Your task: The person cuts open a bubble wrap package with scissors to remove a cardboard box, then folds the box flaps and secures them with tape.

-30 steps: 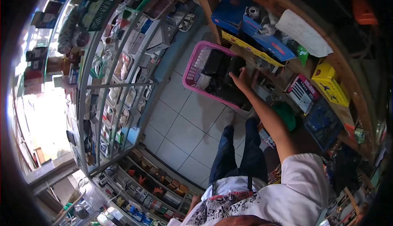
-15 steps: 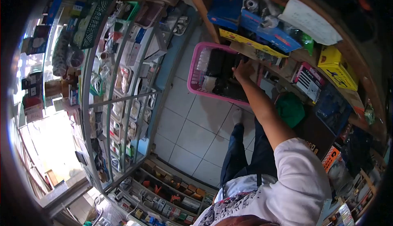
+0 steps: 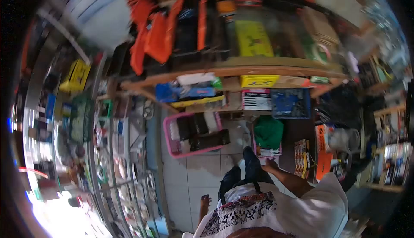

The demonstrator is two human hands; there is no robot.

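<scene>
My right hand [image 3: 270, 165] hangs low beside my right leg, just below a pink container [image 3: 268, 153] that has a green bag [image 3: 268, 132] on it. Blur hides its fingers, so whether it holds anything does not show. Over the tiled floor, my left hand [image 3: 205, 201] is out to the left of my body, its fingers curled a little and apart, with nothing in them. A pink basket [image 3: 174, 150] stands on the floor ahead of me, holding black packages [image 3: 210, 140] and some pale items. Neither hand touches this basket.
A wooden shelf [image 3: 224, 72] with boxes and orange items crosses the view ahead. Glass shelving [image 3: 116, 160] full of goods runs along the left. On the right are an orange box [image 3: 323, 151], a dark plastic bag [image 3: 338, 108] and more shelves.
My right hand has left the pink basket and come back towards my body. My left hand has come into view. The view has turned, showing more of the upper shelf and the right side.
</scene>
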